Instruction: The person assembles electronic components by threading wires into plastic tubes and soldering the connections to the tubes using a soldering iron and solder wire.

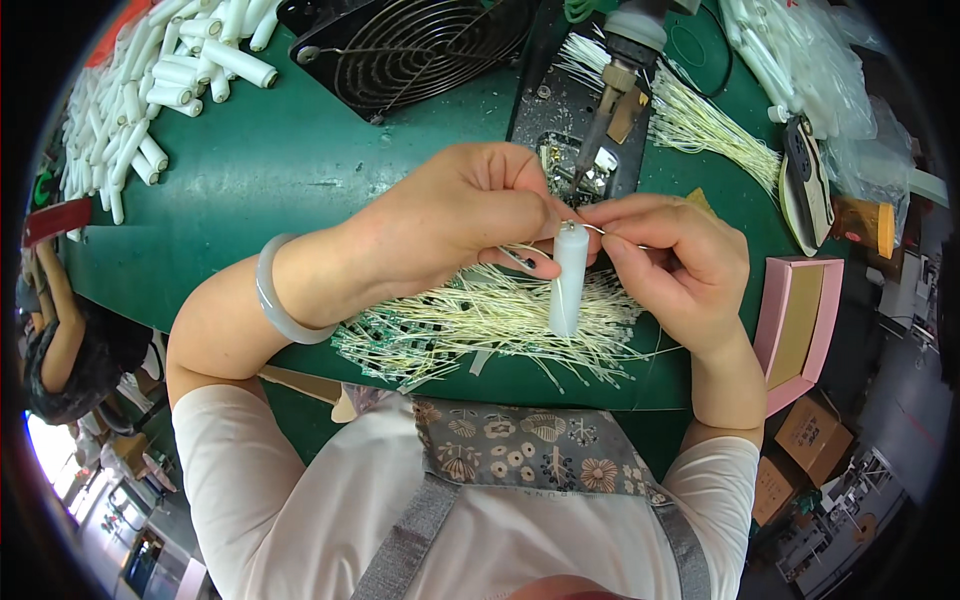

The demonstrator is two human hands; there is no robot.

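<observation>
A white cylindrical battery cell (569, 285) with a metal top end stands between my hands, above a heap of thin pale wires (470, 325). My left hand (475, 210) is closed at the cell's upper left, a thin wire with a small dark end between its fingers; whether it also grips the cell is hidden. With thumb and forefinger, my right hand (685, 260) pinches a thin wire by the cell's top. Just beyond, a soldering iron (605, 110) points its tip down at a metal tray (630, 165) holding bits of solder.
A pile of white cells (150, 90) lies at the far left. Beside it stands a black fan with a wire guard (420, 50). Toward the right are another wire bundle (710, 125), plastic bags (810, 70), a dark-handled tool (806, 185) and a pink box (795, 330).
</observation>
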